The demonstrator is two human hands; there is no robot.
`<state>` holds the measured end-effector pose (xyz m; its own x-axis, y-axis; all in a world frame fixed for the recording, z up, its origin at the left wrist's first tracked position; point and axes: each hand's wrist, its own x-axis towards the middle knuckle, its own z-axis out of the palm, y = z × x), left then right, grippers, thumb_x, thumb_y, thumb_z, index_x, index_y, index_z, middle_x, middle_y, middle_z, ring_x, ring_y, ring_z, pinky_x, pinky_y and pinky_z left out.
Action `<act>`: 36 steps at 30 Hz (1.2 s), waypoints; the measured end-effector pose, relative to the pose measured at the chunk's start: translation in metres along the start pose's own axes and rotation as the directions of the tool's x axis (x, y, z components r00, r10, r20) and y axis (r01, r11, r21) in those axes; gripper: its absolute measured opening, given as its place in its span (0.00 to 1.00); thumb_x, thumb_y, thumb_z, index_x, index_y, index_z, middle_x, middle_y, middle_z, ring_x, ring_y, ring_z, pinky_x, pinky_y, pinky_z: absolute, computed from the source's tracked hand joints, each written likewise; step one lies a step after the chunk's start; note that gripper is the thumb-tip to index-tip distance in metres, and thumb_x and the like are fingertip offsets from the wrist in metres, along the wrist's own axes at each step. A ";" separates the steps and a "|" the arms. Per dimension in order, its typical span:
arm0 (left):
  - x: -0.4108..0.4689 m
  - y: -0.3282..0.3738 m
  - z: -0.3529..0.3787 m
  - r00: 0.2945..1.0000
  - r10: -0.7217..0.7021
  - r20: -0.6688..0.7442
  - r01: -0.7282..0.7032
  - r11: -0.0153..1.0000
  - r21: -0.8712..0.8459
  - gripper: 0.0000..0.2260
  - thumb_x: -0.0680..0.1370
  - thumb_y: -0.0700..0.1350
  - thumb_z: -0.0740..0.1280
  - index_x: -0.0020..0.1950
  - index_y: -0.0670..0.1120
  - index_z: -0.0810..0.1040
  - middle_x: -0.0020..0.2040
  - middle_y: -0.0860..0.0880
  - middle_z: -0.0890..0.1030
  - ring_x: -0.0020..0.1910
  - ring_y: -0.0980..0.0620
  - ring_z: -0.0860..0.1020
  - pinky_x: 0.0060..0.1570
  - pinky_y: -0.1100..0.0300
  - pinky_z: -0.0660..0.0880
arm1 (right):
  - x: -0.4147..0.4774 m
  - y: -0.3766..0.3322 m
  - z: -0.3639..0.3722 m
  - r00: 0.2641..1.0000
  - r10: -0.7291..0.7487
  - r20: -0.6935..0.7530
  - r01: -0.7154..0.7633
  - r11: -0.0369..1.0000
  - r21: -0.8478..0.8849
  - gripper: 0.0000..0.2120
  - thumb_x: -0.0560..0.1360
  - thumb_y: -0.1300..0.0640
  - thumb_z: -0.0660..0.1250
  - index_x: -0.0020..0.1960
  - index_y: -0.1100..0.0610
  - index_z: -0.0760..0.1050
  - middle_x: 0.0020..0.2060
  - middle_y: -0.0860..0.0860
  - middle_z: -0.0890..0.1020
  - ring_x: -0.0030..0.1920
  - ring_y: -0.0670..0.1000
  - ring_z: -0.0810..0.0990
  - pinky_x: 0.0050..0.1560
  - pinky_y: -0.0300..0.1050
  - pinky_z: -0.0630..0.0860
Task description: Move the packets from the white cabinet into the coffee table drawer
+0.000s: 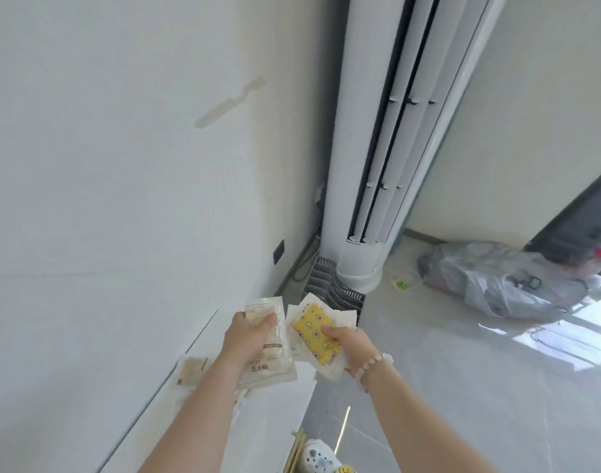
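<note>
My left hand (246,339) grips a clear beige packet (271,356) with printed text, held above the top of the white cabinet (271,421). My right hand (352,346), with a bead bracelet at the wrist, pinches a packet with a yellow star-patterned pad (314,331) inside white wrapping. Both packets are lifted side by side, almost touching. Another beige packet (193,370) lies on the cabinet top, partly hidden behind my left forearm. The coffee table drawer is out of view.
A tall white standing air conditioner (377,148) fills the corner ahead, with a grey grille (329,288) at its foot. A grey plastic bag (490,281) lies on the tiled floor to the right. My shoe (317,457) shows at the bottom.
</note>
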<state>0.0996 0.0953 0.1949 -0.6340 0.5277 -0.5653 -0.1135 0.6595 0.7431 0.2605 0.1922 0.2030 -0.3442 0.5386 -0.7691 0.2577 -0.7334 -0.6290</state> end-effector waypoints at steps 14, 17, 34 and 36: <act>-0.041 0.053 0.137 0.915 0.108 0.388 -0.161 0.981 0.106 0.26 0.66 0.59 0.72 0.58 0.47 0.76 0.52 0.48 0.82 0.49 0.47 0.81 0.55 0.47 0.77 | -0.050 0.021 -0.139 0.970 -0.057 -0.235 0.133 0.936 0.324 0.12 0.75 0.61 0.68 0.58 0.63 0.74 0.50 0.58 0.82 0.50 0.58 0.82 0.49 0.50 0.79; -0.061 0.068 0.175 0.880 0.127 0.458 -0.211 0.968 0.137 0.18 0.71 0.55 0.71 0.55 0.47 0.76 0.51 0.48 0.82 0.50 0.46 0.81 0.55 0.47 0.77 | -0.062 0.027 -0.175 0.958 -0.064 -0.281 0.177 0.900 0.399 0.15 0.74 0.61 0.68 0.60 0.64 0.74 0.52 0.59 0.82 0.52 0.59 0.82 0.52 0.52 0.79; -0.202 0.079 0.404 0.683 0.089 0.725 -0.399 0.877 0.267 0.22 0.72 0.55 0.72 0.60 0.44 0.74 0.53 0.44 0.81 0.48 0.44 0.82 0.45 0.50 0.81 | -0.149 0.105 -0.387 0.884 -0.050 -0.466 0.393 0.620 0.679 0.16 0.77 0.66 0.62 0.64 0.69 0.70 0.51 0.62 0.79 0.41 0.56 0.79 0.30 0.41 0.80; -0.225 0.076 0.429 0.656 0.075 0.751 -0.414 0.868 0.276 0.22 0.72 0.54 0.72 0.60 0.44 0.74 0.53 0.44 0.81 0.48 0.43 0.82 0.40 0.52 0.80 | -0.162 0.120 -0.410 0.862 -0.035 -0.506 0.428 0.585 0.689 0.17 0.77 0.66 0.63 0.64 0.70 0.70 0.56 0.64 0.78 0.42 0.56 0.80 0.31 0.42 0.81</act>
<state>0.5616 0.2568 0.2252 0.1499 0.7974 -0.5845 0.3749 0.5012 0.7799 0.7175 0.1869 0.2054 0.1513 0.6995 -0.6984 -0.6185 -0.4842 -0.6189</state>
